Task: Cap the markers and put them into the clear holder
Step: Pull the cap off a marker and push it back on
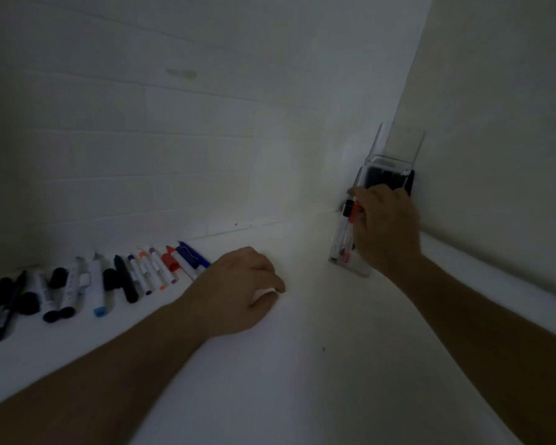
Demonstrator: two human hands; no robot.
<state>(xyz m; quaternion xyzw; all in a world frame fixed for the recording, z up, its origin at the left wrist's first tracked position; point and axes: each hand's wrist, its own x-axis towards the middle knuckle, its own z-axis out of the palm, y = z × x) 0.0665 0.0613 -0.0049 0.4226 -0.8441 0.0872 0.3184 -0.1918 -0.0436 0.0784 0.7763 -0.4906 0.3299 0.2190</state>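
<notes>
Well, the clear holder (350, 252) stands on the surface (270, 380) in the corner, and could tip under my right hand (385, 226), its grip pinching a red-capped marker (353, 216) going in. Left hand (241, 290) rests curled; remaining markers (109, 281) lie well apart.

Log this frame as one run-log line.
right hand: at clear holder, grips red-capped marker | left hand: rests on table | marker row: still out

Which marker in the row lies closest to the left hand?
The blue marker at the row's right end, beside the left hand; the red-capped marker and the others lie further left.
</notes>
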